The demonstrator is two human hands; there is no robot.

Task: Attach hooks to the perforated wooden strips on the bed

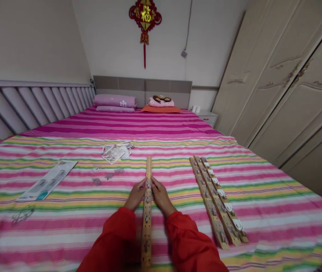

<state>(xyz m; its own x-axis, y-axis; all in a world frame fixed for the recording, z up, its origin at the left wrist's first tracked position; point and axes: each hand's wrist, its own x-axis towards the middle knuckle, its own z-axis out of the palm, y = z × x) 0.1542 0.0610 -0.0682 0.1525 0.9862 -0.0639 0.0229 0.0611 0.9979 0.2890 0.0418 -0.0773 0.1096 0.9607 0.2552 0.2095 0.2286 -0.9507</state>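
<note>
A long wooden strip (pixel 147 211) lies lengthwise on the striped bedspread (pixel 262 196), running from the near edge of the bed away toward the headboard, with small metal hooks fixed along its face. The person's two hands meet at it about halfway along: the left hand (pixel 135 195) presses against its left side and the right hand (pixel 161 196) against its right side, fingers curled in so that the fingertips of both come together on one small hook (pixel 148 184) on the strip. Neither hand wraps around the wood; both are partly closed, pinching at that spot, and whether the hook is gripped or only touched cannot be told. Red sleeves (pixel 189 245) cover both forearms. To the right, well apart from the hands, three more wooden strips (pixel 217 202) lie side by side, touching one another, angled slightly; the rightmost carries white fittings. To the left lies a flat printed package (pixel 47 180), and farther up, near the middle of the bed, a small heap of clear plastic bags (pixel 117 151). A few loose clear pieces (pixel 107 175) lie between the heap and the hands.
</note>
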